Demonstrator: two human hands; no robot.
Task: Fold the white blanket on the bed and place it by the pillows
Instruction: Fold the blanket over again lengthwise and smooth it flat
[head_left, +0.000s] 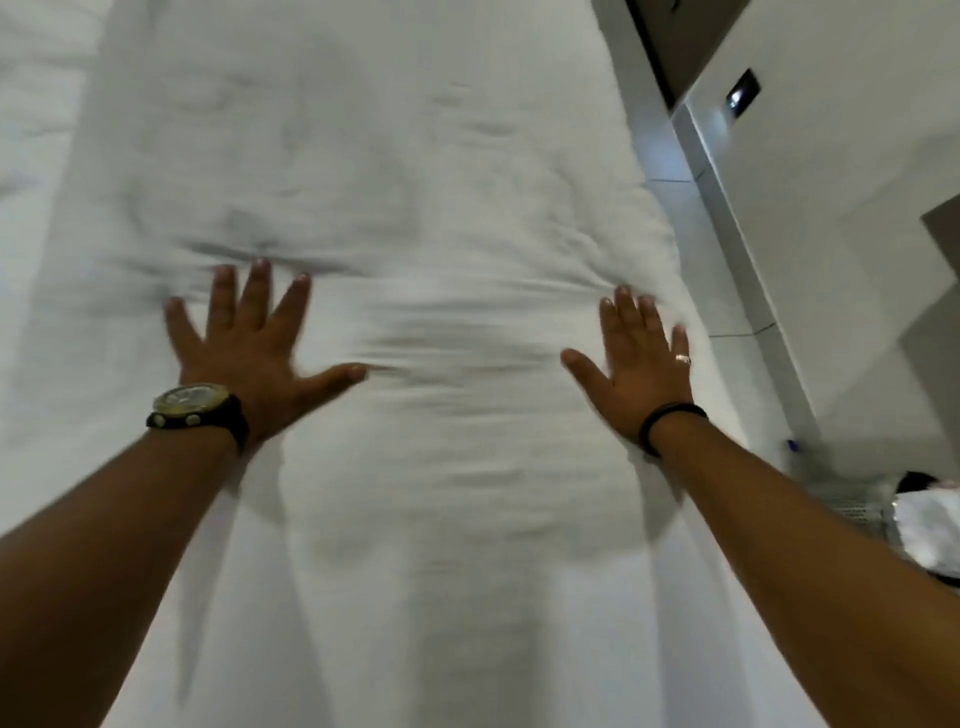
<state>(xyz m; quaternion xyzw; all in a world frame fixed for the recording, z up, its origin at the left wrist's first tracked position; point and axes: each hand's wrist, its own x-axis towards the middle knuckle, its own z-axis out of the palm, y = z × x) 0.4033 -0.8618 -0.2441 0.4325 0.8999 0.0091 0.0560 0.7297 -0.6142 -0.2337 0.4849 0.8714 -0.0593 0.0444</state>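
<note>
The white blanket (395, 197) lies as a long strip down the middle of the bed (31, 156), running away from me. My left hand (254, 353), with a watch on the wrist, rests flat on it, fingers spread. My right hand (641, 364), with a ring and a dark wristband, lies flat near the blanket's right edge, fingers apart. Creases bunch up in the cloth just beyond and between both hands. Neither hand grips anything. No pillows are in view.
To the right of the bed a strip of tiled floor (727, 312) runs along a white wall (831, 156) with a dark switch plate (743, 91). A crumpled white bag-like thing (930, 525) sits at the lower right.
</note>
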